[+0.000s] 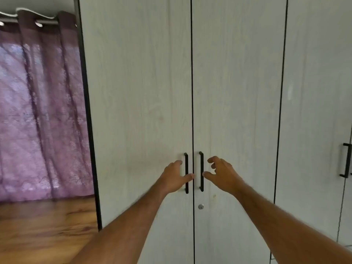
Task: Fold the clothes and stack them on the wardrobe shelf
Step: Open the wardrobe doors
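With both pale wood-grain wardrobe doors (144,111) closed and no clothes in view, the released left hand (176,177) and right hand (222,173) should each wrap a slim black bar handle (186,173) beside the centre seam, then pull evenly.

A purple curtain (38,111) hangs from a rod (46,22) by eyelets at the left. Below it lies a wooden floor (43,231), brown and glossy.
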